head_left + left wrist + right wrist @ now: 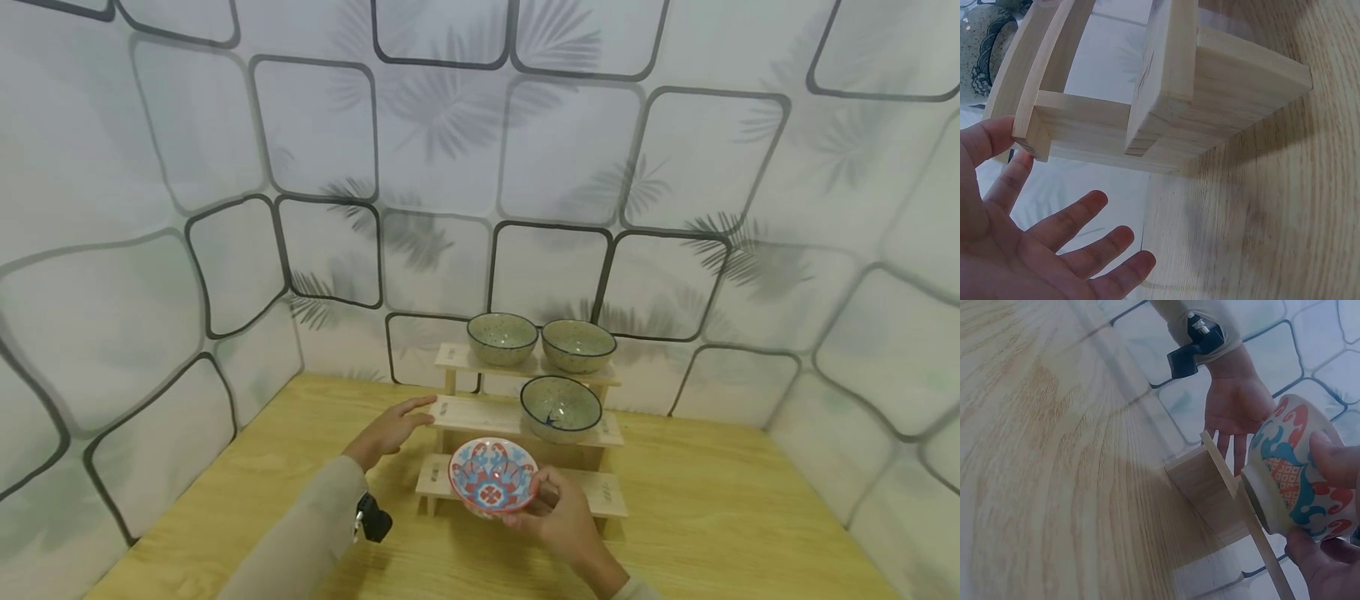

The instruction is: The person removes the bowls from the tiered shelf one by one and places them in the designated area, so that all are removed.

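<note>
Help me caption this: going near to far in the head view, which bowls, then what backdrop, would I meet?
Red-blue-white patterned round bowl in the right hand → round, dark-rimmed grey-green bowl on the pale wooden stand's middle tier → matching left bowl and right bowl on the top tier → white wall with dark rounded outlines.
</note>
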A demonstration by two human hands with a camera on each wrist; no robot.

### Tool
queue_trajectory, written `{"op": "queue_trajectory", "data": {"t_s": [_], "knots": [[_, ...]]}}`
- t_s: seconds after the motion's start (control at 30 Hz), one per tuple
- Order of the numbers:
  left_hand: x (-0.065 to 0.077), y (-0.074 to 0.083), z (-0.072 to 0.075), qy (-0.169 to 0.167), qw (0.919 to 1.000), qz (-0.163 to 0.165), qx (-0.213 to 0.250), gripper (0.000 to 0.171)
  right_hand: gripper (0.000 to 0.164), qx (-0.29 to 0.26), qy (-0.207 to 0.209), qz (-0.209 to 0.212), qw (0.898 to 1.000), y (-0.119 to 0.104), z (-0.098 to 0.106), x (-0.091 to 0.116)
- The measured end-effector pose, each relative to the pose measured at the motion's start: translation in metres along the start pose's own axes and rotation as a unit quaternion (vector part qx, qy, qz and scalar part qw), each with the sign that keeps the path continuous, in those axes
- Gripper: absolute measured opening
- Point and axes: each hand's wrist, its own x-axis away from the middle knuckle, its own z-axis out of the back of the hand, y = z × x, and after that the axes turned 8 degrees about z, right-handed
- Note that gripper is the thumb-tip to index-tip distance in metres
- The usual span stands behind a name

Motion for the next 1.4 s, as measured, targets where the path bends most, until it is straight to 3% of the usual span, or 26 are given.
{"op": "queue_trajectory", "data": {"t_s": [0.37,0.7,1.13,1.4], "knots": [[-0.002,0.002,0.001,-0.006,0.9999,0.006,0.013,0.050,0.043,-0.045,-0.035,0.007,0.998,0.002,0.001,0.002],[-0.001,0.001,0.003,-0.029,0.9992,-0.004,0.026,0.051,0.041,-0.049,-0.068,0.007,0.996,0.000,-0.001,0.008],[0.002,-0.006,0.005,-0.020,0.9984,-0.049,-0.019,0.051,0.037,-0.057,-0.112,0.004,0.992,0.002,-0.010,0.013],[0.000,-0.003,0.005,-0.016,0.9978,-0.056,-0.031,0.049,0.042,-0.088,-0.137,-0.018,0.987,0.008,-0.013,0.014]]}}
